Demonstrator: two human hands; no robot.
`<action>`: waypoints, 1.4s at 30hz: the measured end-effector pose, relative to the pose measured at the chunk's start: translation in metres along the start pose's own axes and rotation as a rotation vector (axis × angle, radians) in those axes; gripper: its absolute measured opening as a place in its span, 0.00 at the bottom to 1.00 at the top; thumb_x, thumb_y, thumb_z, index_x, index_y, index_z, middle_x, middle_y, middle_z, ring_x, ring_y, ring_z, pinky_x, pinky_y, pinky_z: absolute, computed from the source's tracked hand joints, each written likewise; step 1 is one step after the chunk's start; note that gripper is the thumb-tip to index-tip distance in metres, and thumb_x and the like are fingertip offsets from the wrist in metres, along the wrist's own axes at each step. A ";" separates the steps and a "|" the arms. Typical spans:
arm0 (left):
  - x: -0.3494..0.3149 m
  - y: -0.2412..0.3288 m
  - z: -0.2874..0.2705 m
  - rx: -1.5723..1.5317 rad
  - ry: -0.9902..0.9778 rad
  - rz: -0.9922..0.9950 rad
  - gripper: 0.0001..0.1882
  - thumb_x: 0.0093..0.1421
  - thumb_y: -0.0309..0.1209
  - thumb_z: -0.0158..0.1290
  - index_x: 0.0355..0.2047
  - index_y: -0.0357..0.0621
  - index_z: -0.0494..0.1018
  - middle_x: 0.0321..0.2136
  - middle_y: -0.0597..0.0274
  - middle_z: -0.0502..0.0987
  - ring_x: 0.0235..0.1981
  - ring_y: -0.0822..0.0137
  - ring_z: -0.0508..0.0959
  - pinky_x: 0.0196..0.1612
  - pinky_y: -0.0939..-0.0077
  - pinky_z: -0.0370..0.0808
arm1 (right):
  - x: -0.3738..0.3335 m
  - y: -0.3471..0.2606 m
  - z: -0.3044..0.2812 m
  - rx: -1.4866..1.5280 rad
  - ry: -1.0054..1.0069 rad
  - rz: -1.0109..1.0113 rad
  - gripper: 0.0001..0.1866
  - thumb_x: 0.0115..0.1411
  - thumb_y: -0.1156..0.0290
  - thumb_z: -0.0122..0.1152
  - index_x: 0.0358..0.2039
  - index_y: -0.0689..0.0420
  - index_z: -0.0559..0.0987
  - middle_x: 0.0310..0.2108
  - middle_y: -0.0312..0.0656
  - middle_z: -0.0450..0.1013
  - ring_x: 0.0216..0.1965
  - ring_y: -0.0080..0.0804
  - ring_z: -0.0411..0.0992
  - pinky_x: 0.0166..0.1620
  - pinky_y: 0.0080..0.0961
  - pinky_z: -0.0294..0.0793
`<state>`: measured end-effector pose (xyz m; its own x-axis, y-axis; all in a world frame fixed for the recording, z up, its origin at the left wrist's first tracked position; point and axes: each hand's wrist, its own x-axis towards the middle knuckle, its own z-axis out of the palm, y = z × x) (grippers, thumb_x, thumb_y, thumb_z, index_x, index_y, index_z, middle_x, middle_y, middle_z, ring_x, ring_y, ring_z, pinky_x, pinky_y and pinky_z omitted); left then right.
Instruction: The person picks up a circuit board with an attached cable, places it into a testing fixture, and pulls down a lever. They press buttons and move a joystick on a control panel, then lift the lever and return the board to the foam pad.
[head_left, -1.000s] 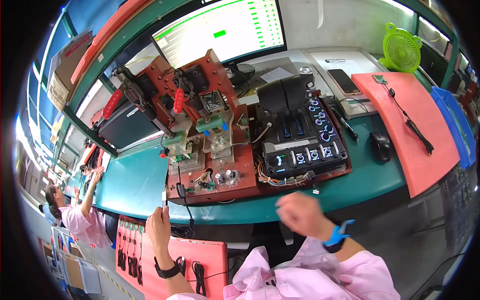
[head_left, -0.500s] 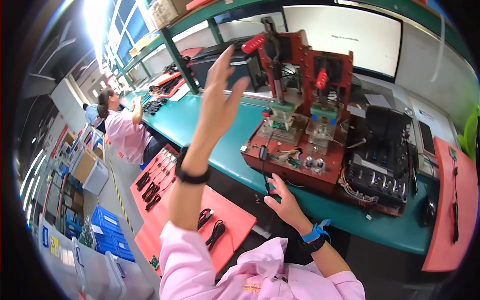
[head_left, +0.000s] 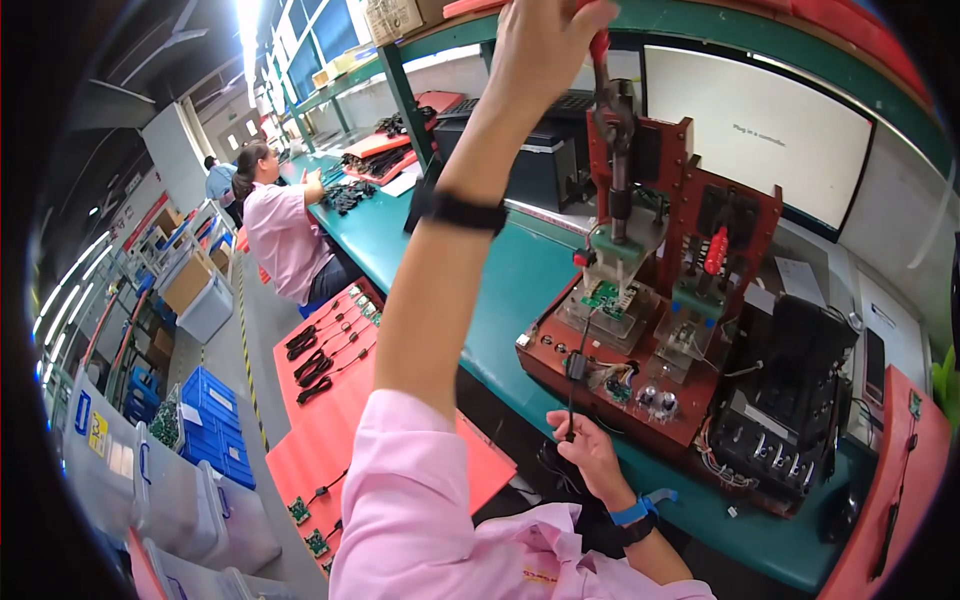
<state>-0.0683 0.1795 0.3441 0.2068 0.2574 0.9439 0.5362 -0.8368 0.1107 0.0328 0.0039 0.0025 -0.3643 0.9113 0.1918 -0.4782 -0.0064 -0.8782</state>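
My left hand [head_left: 540, 50] is closed around the red handle [head_left: 600, 46] of a lever clamp, which stands upright at the top of the view. Below the clamp, a green circuit board [head_left: 608, 297] lies in a clear fixture block [head_left: 618, 333], under a raised press head. From the board a black cable [head_left: 573, 400] with a thick bead [head_left: 575, 366] runs down over the front of the red test fixture [head_left: 545, 358]. Near the bench edge, my right hand [head_left: 592, 455] pinches the cable's lower part between its fingers.
A second clamp with a red handle [head_left: 716, 250] stands to the right, beside a black control box [head_left: 770, 430]. Pink foam sheets [head_left: 400, 440] with cabled boards lie at left, another foam sheet [head_left: 890, 470] at right. A person in pink [head_left: 285, 235] sits further along the bench.
My left hand has moved up onto the clamp handle and closed on it; the handle has swung from sideways to upright. My right hand, open beside the cable before, now pinches it. The view has shifted.
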 end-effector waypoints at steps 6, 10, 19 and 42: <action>0.064 -0.006 0.049 0.211 -0.669 -0.443 0.19 0.53 0.45 0.51 0.37 0.43 0.71 0.36 0.50 0.73 0.33 0.62 0.75 0.35 0.74 0.71 | 0.005 0.004 -0.011 0.125 -0.040 0.024 0.06 0.50 0.79 0.47 0.31 0.60 0.68 0.39 0.45 0.68 0.42 0.34 0.67 0.52 0.32 0.60; 0.030 -0.035 0.021 0.467 -0.256 -0.293 0.15 0.53 0.42 0.49 0.28 0.41 0.72 0.20 0.52 0.75 0.26 0.51 0.74 0.29 0.65 0.71 | -0.003 0.002 -0.004 0.157 -0.103 0.050 0.09 0.53 0.78 0.46 0.36 0.61 0.67 0.40 0.47 0.68 0.41 0.36 0.69 0.50 0.32 0.63; -0.196 -0.062 0.005 -0.114 -0.971 -0.415 0.24 0.53 0.36 0.52 0.50 0.48 0.64 0.43 0.51 0.71 0.43 0.55 0.72 0.46 0.69 0.67 | -0.007 -0.011 0.004 0.256 -0.116 0.127 0.26 0.59 0.62 0.46 0.56 0.54 0.54 0.41 0.52 0.68 0.30 0.41 0.73 0.36 0.32 0.73; -0.215 -0.078 0.050 -0.658 -1.094 -0.481 0.24 0.44 0.32 0.55 0.45 0.47 0.68 0.38 0.59 0.72 0.36 0.67 0.69 0.38 0.75 0.66 | 0.004 -0.059 0.048 0.072 0.088 -0.037 0.29 0.60 0.55 0.41 0.57 0.56 0.52 0.39 0.54 0.68 0.22 0.40 0.72 0.24 0.30 0.73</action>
<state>-0.1135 0.2142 0.1170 0.8130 0.5770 0.0779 0.3169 -0.5507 0.7722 0.0213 -0.0112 0.0760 -0.2753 0.9441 0.1813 -0.5475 0.0011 -0.8368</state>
